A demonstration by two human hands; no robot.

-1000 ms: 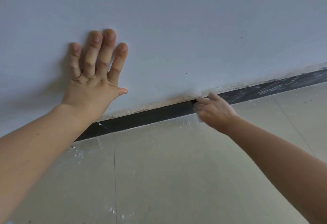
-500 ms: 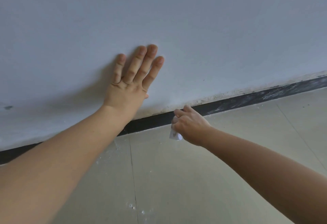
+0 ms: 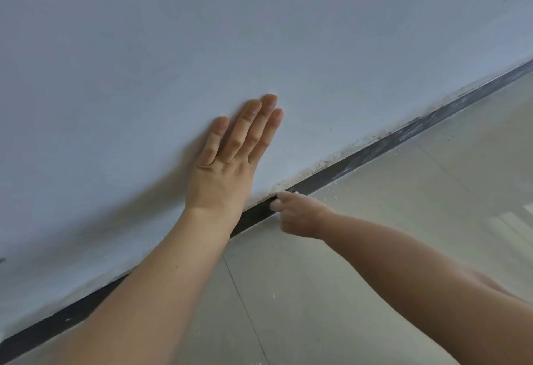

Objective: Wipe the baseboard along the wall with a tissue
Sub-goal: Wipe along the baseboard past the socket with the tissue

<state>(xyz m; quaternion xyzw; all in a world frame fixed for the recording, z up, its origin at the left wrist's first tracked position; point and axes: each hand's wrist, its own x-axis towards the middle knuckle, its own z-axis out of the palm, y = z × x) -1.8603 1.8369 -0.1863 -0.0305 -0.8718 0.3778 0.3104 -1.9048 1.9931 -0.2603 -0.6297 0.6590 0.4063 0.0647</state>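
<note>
Your left hand (image 3: 227, 168) lies flat, fingers straight, on the wall (image 3: 317, 47) just above the baseboard (image 3: 360, 158), which runs from lower left to upper right. Your right hand (image 3: 300, 216) is nearer and meets the baseboard with curled fingers. Blur hides any tissue, so I can't tell its grip.

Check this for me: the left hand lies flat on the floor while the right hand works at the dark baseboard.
Not quite. The left hand lies flat on the wall, fingers straight, not on the floor. The head view shows it. The right hand does work at the dark baseboard.
</note>
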